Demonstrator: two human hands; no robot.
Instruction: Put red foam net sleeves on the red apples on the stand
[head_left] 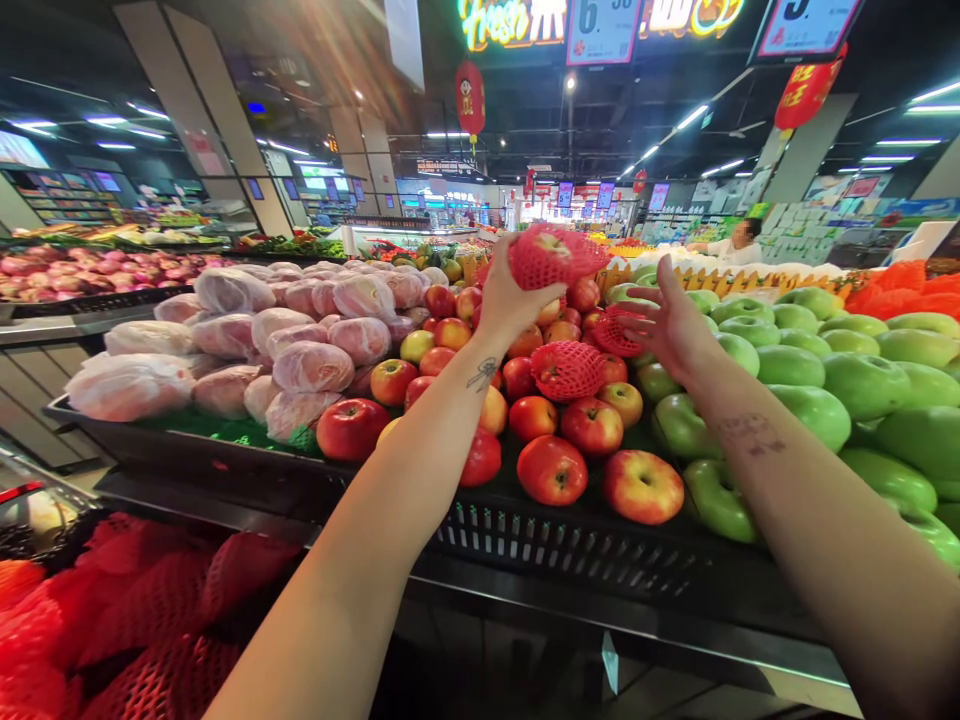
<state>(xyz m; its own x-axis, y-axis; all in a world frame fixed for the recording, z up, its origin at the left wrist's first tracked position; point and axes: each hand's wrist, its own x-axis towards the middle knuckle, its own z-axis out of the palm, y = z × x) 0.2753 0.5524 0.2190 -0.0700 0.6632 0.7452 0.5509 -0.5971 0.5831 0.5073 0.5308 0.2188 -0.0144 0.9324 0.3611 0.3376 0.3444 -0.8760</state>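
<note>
Left hand (504,300) clamps a netted apple (553,255) at 12 o'clock — right hand (670,322), fingers apart, hovers over the apples (577,425); best set it down gently.

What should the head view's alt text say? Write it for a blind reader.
The left hand holds up an apple in a red foam net above a display of red apples; the open right hand hovers beside another netted apple. Green apples lie right.
</note>
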